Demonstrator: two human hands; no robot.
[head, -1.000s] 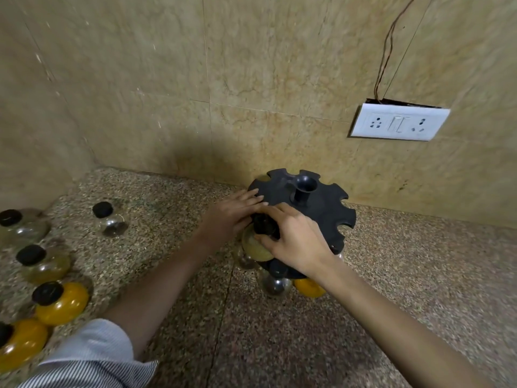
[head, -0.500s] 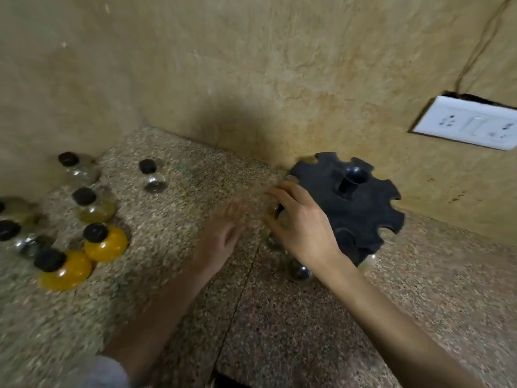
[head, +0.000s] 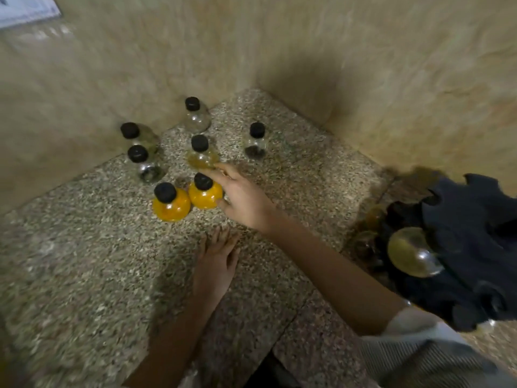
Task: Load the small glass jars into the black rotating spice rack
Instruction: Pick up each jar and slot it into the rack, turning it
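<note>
Moved off the spice rack (head: 464,236), the right hand (head: 240,200) is curved part-open around the upright rightmost yellow jar (head: 205,196) just left of it; whether it is gripped cannot be told

Counter (head: 84,275): speckled granite, grey-brown, one straight seam (head: 288,329) running diagonally across its near part
Left wall (head: 112,65): beige veined stone, blurred
Right wall (head: 391,79): same stone, meeting the left wall in a shadowed corner behind the counter
Switch plate (head: 25,9): white, on the left wall, cut off by the top left edge
</note>
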